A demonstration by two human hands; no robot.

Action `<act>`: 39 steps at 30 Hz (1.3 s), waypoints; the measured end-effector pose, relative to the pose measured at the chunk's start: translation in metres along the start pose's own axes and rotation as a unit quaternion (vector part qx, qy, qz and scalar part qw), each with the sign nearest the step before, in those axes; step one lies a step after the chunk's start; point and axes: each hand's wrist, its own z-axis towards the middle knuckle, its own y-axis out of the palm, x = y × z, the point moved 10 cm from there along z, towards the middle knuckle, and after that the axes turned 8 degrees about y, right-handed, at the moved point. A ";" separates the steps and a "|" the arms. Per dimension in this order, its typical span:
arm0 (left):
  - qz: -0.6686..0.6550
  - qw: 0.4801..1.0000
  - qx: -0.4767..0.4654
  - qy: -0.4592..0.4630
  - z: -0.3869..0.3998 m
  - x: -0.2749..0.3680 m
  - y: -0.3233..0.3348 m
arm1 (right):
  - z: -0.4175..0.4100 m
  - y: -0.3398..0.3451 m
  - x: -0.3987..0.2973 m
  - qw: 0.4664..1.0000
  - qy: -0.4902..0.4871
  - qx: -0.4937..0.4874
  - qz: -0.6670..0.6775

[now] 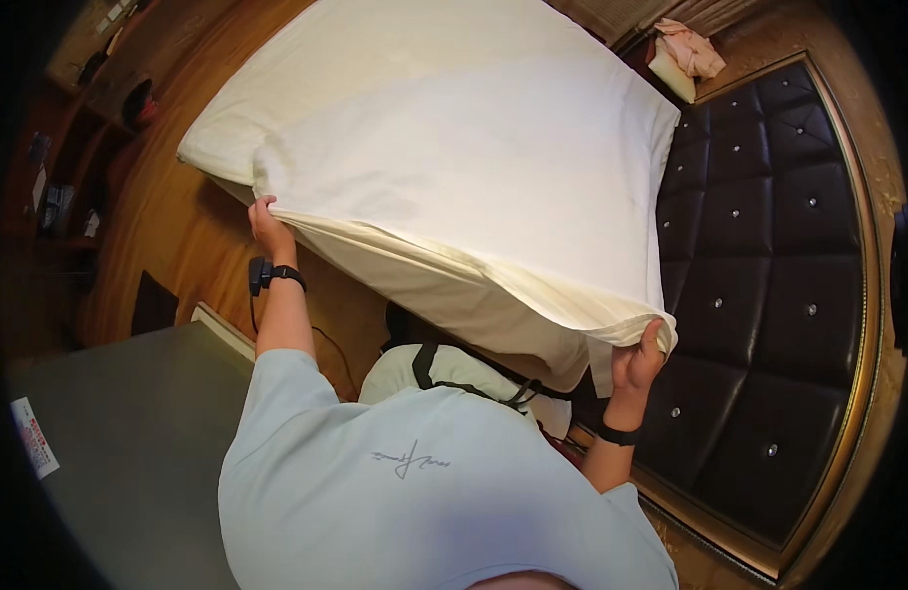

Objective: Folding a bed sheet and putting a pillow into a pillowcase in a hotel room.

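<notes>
A white sheet [454, 140] covers a mattress on the bed before me, its near edge pulled up into a long loose fold. At the left, my left hand [269, 223] grips that edge between thumb and fingers. My right hand [639, 360] holds the other end of the edge, beside the headboard, with the thumb on top of the cloth. Between my hands the edge sags, and the mattress's cream side [439, 302] shows beneath it. Faint creases and a greyish patch mark the sheet near my left hand.
A dark tufted headboard [756, 258] with a gilt frame stands at the right. A pink cloth [690, 48] lies by the far corner of the bed. A grey flat-topped surface [144, 428] is close on my left, with wooden flooring [188, 243] and dark shelves [78, 169] beyond.
</notes>
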 end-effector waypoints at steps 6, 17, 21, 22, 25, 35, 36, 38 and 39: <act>-0.074 0.994 -0.081 0.006 -0.009 -0.019 0.012 | 0.013 -0.007 0.032 0.997 0.066 0.021 0.027; 0.052 0.971 -0.230 -0.023 -0.047 -0.003 0.002 | 0.084 -0.017 0.156 0.963 0.120 -0.056 0.234; 0.049 0.955 -0.290 0.028 -0.041 0.022 0.005 | 0.052 0.062 0.271 0.930 0.330 -0.134 0.090; 0.044 0.951 -0.302 0.044 -0.040 0.027 0.007 | 0.038 0.087 0.296 0.910 0.377 -0.172 0.014; 0.024 0.933 -0.346 0.096 -0.040 0.036 0.011 | -0.005 0.180 0.360 0.827 0.458 -0.307 -0.106; -0.141 0.818 -0.545 0.121 -0.014 -0.027 0.011 | -0.024 0.428 0.536 0.827 0.524 -0.202 -0.010; -0.169 0.827 -0.526 0.108 0.006 -0.037 0.005 | -0.012 0.435 0.540 0.866 0.483 -0.126 -0.025; -0.204 0.837 -0.495 0.111 0.045 -0.050 -0.002 | 0.000 0.455 0.533 0.891 0.450 -0.059 0.022; -0.213 0.842 -0.479 0.124 0.064 -0.047 0.002 | 0.008 0.465 0.523 0.899 0.434 -0.052 0.033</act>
